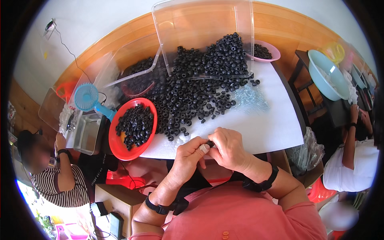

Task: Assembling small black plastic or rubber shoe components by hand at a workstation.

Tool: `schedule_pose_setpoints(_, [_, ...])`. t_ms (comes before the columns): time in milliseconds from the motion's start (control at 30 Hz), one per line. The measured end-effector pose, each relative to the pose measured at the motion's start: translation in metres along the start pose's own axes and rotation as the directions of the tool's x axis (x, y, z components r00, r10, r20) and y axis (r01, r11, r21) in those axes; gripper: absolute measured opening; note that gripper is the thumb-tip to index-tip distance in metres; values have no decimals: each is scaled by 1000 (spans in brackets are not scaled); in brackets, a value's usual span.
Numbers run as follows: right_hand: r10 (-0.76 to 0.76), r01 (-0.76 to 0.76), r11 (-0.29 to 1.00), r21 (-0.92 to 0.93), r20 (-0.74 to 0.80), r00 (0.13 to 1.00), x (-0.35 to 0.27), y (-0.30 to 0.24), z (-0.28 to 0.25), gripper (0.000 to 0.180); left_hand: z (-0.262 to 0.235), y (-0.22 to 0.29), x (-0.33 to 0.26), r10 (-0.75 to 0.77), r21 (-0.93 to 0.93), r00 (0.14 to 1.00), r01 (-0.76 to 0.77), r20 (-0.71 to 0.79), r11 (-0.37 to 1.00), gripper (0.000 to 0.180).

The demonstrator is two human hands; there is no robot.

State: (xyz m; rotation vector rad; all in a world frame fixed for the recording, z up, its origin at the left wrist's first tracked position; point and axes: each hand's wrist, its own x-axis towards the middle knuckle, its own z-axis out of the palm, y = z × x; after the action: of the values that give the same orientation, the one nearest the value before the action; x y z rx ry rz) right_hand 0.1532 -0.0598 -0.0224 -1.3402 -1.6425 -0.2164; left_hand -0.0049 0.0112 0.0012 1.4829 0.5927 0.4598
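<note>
Close together over the table's front edge, both my hands are closed around one small black ring-shaped part (210, 143). My left hand (187, 157) pinches it from the left, and a white wrap covers one fingertip. My right hand (231, 149) grips it from the right, its fingers curled and partly hidden. Beyond my hands spreads a big heap of like black parts (182, 100) on the white tabletop (272, 132). A red bowl (113, 141) filled with such parts stands to the left. Thin clear bluish pieces (249, 99) lie scattered right of the heap.
A clear plastic bin (204, 24) lies tipped behind the heap. At the back right is a pink bowl (273, 50) of small dark parts. A blue handheld fan (87, 97) and a metal tray (87, 134) stand left. People work at both sides; a light blue basin (326, 78) is far right.
</note>
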Motion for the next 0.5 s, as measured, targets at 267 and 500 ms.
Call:
schedule_pose_setpoints(267, [0,0,1000,-20,-1,1000,0,-1,0,32,3,-7,3,17,-19,999,-18,-28,1000,18])
schedule_pose_setpoints(500, [22,-17,999,-34,145,989,9,-1,-10,34,7,-3,4,2,-10,997,-3,-71,1000,16])
